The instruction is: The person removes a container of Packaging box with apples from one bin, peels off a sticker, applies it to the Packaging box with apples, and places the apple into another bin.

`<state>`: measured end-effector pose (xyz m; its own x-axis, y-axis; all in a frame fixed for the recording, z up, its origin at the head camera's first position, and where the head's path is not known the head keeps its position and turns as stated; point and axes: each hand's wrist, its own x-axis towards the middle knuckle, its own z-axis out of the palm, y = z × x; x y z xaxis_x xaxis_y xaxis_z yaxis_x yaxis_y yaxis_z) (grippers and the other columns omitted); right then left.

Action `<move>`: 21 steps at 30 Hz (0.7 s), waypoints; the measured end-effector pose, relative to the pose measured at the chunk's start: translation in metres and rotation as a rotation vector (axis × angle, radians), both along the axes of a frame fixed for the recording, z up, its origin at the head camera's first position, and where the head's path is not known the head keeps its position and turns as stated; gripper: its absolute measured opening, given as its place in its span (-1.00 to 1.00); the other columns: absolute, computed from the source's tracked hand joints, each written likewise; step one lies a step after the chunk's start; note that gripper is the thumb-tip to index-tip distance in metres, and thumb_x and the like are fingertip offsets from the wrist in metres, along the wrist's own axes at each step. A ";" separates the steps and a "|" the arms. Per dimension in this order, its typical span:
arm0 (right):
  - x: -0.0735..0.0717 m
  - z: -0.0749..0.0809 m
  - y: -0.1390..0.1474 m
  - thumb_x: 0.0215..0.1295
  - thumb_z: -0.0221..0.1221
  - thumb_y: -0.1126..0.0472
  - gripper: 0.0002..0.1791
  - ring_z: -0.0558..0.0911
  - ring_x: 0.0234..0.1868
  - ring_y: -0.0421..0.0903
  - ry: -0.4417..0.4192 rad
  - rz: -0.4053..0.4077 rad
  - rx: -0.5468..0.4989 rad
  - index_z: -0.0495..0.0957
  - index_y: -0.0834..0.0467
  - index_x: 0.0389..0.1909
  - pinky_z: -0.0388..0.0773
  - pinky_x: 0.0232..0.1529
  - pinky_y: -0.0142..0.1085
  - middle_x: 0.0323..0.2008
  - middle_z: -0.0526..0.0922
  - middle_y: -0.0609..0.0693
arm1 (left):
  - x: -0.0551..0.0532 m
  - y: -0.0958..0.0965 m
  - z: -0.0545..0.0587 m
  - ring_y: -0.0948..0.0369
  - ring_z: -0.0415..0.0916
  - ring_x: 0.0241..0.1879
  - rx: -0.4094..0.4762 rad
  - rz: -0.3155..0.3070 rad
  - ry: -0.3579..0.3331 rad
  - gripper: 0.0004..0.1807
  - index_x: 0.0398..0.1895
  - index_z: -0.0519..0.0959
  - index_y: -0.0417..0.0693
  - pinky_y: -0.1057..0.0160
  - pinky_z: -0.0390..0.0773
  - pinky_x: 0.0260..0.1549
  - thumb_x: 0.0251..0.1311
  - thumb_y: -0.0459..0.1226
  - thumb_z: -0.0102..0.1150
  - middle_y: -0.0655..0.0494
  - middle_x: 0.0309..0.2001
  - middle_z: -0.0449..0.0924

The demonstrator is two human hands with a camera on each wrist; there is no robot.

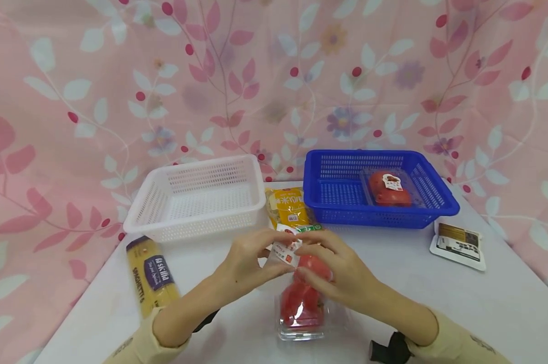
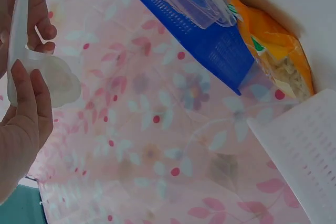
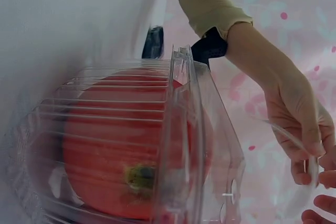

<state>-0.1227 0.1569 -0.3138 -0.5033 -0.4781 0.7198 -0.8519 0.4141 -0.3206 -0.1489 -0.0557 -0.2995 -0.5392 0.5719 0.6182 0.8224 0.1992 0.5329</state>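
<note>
Grip: left hand (image 1: 246,259) and right hand (image 1: 335,265) pinched the label (image 1: 284,254), fingers nearly closed | Label: raised near tomato pack's (image 1: 303,308) far end | Probably peeling: light edge holds seemed best against creasing.

Cannot read the small print on the white label (image 1: 284,256) between left hand (image 1: 251,259) and right hand (image 1: 344,269), nor see whole the upper tomato (image 1: 318,265) behind the latter, the spaghetti packet (image 1: 153,275) behind the left sleeve (image 1: 148,344), or the white basket (image 2: 304,142), cropped in the left wrist view.
</note>
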 end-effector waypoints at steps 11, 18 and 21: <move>-0.001 -0.001 -0.001 0.22 0.15 0.03 -0.72 0.46 -0.10 -0.03 0.147 0.051 -0.070 0.56 0.16 -0.22 0.42 -0.07 -0.44 -0.05 0.50 0.09 | 0.015 0.004 0.008 0.25 0.56 -0.21 0.049 -0.111 -0.164 -0.45 0.08 0.45 -0.18 0.36 0.58 -0.37 -0.07 -0.41 0.35 0.06 -0.15 0.59; 0.001 -0.002 0.000 0.27 0.11 0.10 -0.81 0.46 -0.16 -0.05 0.142 0.069 -0.112 0.58 0.13 -0.29 0.42 -0.15 -0.48 -0.10 0.53 0.08 | 0.017 0.005 0.007 0.26 0.54 -0.17 0.026 -0.108 -0.155 -0.48 0.05 0.47 -0.12 0.39 0.57 -0.36 -0.06 -0.46 0.33 0.09 -0.16 0.58; 0.001 -0.002 0.001 0.28 0.09 0.10 -0.83 0.47 -0.15 -0.04 0.146 0.059 -0.119 0.57 0.11 -0.33 0.42 -0.14 -0.49 -0.13 0.54 0.07 | 0.017 0.006 0.005 0.24 0.52 -0.15 0.021 -0.106 -0.111 -0.52 0.00 0.49 -0.14 0.41 0.56 -0.37 -0.07 -0.47 0.33 0.07 -0.12 0.55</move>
<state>-0.1219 0.1575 -0.3154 -0.3628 -0.4111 0.8363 -0.9147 0.3285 -0.2354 -0.1323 -0.0498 -0.2949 -0.5423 0.6169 0.5704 0.7740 0.1028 0.6247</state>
